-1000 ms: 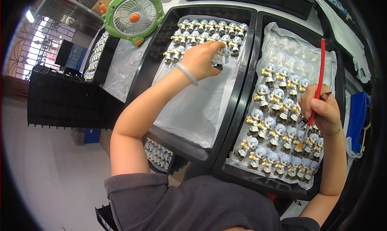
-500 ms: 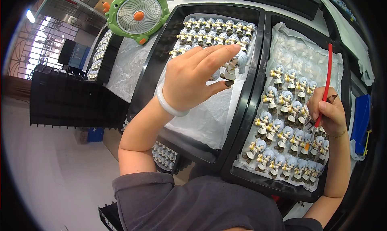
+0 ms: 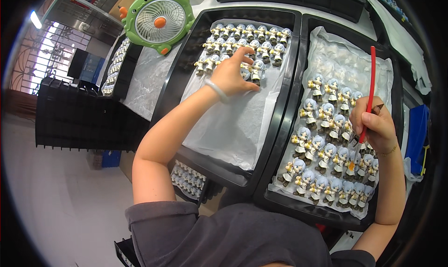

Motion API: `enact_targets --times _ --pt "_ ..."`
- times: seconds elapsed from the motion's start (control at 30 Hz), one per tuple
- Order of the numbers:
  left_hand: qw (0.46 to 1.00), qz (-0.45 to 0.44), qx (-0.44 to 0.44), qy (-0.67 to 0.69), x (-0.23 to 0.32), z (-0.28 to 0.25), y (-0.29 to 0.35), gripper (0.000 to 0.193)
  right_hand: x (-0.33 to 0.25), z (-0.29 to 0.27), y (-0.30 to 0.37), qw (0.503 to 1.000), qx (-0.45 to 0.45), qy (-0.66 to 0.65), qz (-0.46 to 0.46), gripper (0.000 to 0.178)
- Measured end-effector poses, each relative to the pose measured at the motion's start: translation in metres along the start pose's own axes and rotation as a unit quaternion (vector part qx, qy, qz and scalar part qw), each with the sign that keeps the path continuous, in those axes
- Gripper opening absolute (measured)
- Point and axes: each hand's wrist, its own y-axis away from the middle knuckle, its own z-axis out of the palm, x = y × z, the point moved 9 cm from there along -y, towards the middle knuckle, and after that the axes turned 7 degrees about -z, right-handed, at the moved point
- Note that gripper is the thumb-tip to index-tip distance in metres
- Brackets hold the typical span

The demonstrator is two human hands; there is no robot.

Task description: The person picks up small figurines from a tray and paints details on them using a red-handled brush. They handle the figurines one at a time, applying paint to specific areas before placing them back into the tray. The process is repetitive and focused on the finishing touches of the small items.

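Observation:
My left hand (image 3: 231, 76) is over the left tray, its thumb and fingers spread around a small pale-haired figurine (image 3: 257, 70) in a white outfit. That figurine lies on the paper at the right end of the third row, close to the fingertips, and I see no firm grip on it. Another figurine beside it is partly hidden by my fingers. Above the right tray, my right hand (image 3: 377, 124) is closed on a paintbrush (image 3: 372, 80) with a long red handle. Its orange tip points down over the figurines there. A small dark pointed piece sticks out by the right fingers.
Two black trays, left (image 3: 163, 113) and right (image 3: 396, 80), sit side by side, lined with white paper and holding rows of figurines. A green animal-shaped fan (image 3: 184, 20) stands behind. Black crates (image 3: 79, 115) are at the left, a blue bin (image 3: 416, 136) at the right.
My left hand has moved down and left with the figurine, which now lies in the third row with the fingers apart around it. My right hand and the paintbrush have shifted slightly left.

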Motion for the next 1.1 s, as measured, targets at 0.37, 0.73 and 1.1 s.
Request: enact_targets --times 0.37,0.73,1.1 --pt "0.988 0.105 0.043 -0.101 0.013 0.014 -0.011 0.061 -0.005 0.001 0.004 1.0 0.005 -0.003 -0.005 0.025" --pt "0.771 0.068 -0.221 0.593 0.156 -0.021 0.041 0.037 -0.03 0.01 0.004 0.991 0.022 0.13 -0.008 0.02" --pt "0.739 0.222 -0.305 0.558 0.322 0.059 0.076 0.031 -0.113 -0.047 0.176 0.888 0.269 0.373 0.002 0.029"
